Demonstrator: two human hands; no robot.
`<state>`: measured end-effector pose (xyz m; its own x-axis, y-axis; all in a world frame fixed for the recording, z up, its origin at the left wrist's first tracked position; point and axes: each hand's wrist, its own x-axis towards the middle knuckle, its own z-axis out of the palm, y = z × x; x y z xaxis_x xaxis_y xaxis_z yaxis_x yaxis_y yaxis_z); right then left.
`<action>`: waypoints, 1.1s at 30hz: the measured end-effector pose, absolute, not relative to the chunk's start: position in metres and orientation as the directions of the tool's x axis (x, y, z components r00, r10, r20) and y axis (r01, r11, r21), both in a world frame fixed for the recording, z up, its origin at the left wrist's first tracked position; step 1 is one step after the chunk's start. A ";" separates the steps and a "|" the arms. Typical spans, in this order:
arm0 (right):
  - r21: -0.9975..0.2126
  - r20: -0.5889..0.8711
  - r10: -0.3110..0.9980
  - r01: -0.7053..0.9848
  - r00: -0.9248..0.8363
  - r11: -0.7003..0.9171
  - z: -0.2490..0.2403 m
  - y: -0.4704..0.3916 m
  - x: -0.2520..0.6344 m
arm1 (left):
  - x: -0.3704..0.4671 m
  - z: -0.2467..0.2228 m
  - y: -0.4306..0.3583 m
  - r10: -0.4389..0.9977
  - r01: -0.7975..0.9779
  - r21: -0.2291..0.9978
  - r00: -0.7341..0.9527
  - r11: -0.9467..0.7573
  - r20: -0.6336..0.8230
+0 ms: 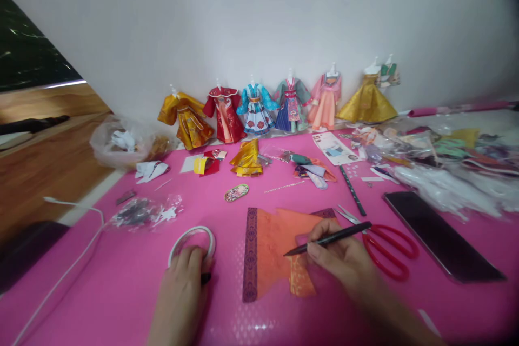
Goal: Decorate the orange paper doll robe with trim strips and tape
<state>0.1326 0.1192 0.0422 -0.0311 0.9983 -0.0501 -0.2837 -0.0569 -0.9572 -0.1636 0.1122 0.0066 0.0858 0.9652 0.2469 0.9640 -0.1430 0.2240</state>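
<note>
An orange cloth piece with dark patterned strips lies on the pink table cover. Over its right part, my right hand holds a black pen, its tip pointing left just at the cloth. My left hand rests left of the cloth at the white tape roll; its fingers are curled, and a small black cap-like thing sticks out from them. Red-handled scissors lie beside my right hand, their blades partly behind the pen.
A dark phone lies at the right, near plastic bags. Small doll dresses stand along the wall. A plastic bowl and a white cable are at the left.
</note>
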 end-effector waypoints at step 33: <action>-0.959 0.244 0.936 0.080 -0.255 0.272 0.044 0.090 0.119 | -0.047 0.059 0.092 0.981 0.942 0.336 0.071 -0.006 -0.182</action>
<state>0.1193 0.0897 0.0436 -0.2550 0.9356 0.2443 0.0795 0.2721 -0.9590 -0.0469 0.0924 0.0594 0.0710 0.9807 -0.1819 0.9419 -0.0059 0.3359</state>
